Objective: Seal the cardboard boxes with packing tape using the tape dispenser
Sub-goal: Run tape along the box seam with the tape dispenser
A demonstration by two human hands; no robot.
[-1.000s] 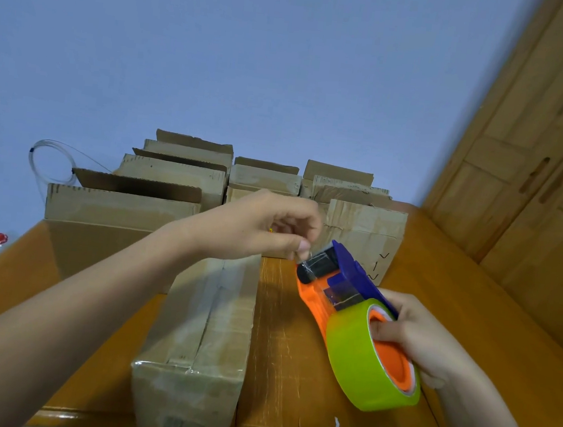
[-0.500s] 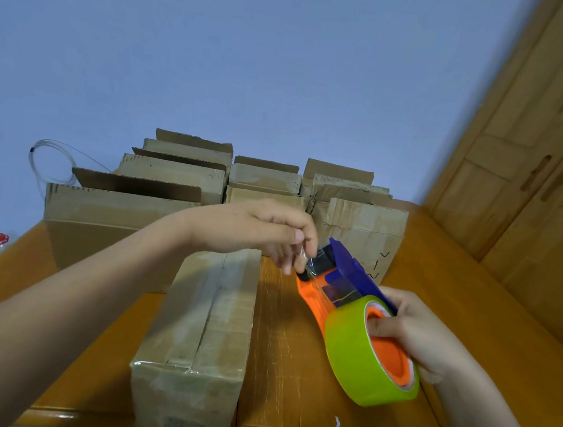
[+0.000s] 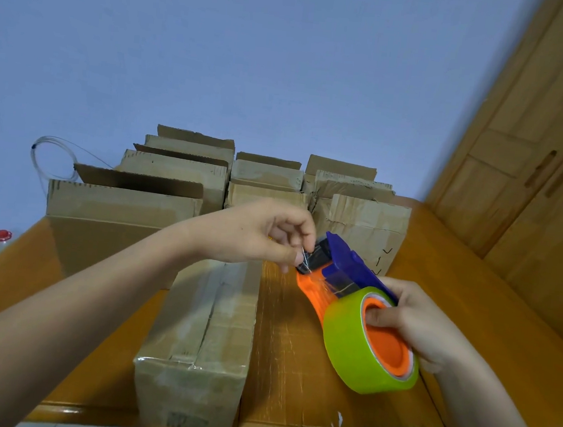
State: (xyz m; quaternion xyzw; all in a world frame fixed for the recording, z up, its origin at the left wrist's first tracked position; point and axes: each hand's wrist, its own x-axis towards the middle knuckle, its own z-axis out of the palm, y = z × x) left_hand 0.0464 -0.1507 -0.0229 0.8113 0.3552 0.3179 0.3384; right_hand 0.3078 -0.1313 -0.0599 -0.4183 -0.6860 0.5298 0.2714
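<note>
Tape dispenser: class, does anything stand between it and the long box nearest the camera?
Nothing visible does. Only a strip of table separates the tape dispenser, held by the right hand, from the long box; the left hand pinches the tape end.

Soft, even, dimmish light; wide-angle bending and blur toward the edges.

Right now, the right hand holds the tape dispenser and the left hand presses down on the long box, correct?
Not quite. The right hand does hold the tape dispenser, but the left hand is off the long box: the head view shows it pinching the tape end at the dispenser's front.
</note>
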